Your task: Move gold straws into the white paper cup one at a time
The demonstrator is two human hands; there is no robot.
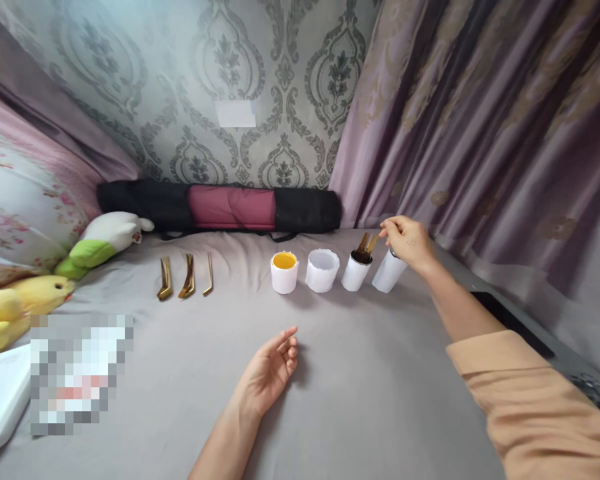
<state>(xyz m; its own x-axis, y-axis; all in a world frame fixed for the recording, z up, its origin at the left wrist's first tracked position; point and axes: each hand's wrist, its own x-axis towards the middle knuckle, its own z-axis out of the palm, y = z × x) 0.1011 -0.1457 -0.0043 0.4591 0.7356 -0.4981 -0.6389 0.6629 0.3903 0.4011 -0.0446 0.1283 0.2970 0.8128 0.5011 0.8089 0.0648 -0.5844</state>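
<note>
My right hand (pixel 409 241) pinches the upper end of a thin gold-coloured stick (pixel 374 244) above a narrow white cup with a dark rim (pixel 356 275). Several similar sticks stand in that cup. Another narrow white container (pixel 389 272) leans partly behind the hand. To the left are a wide white cup (pixel 322 273) and a white cup with a yellow inside (pixel 284 275). Palm turned up and fingers loosely curled, my left hand (pixel 274 372) rests near the sheet, holding nothing. Bent gold-coloured sticks lie in two bundles (pixel 165 281) (pixel 187 277), beside a single one (pixel 209 275).
A black and maroon roll bag (pixel 233 207) lies along the wall. At the left are a yellow plush toy (pixel 25 307), a white and green plush (pixel 105 240), a white object (pixel 3 393) and a blurred packet. A dark flat object (pixel 513 323) lies beneath the right forearm.
</note>
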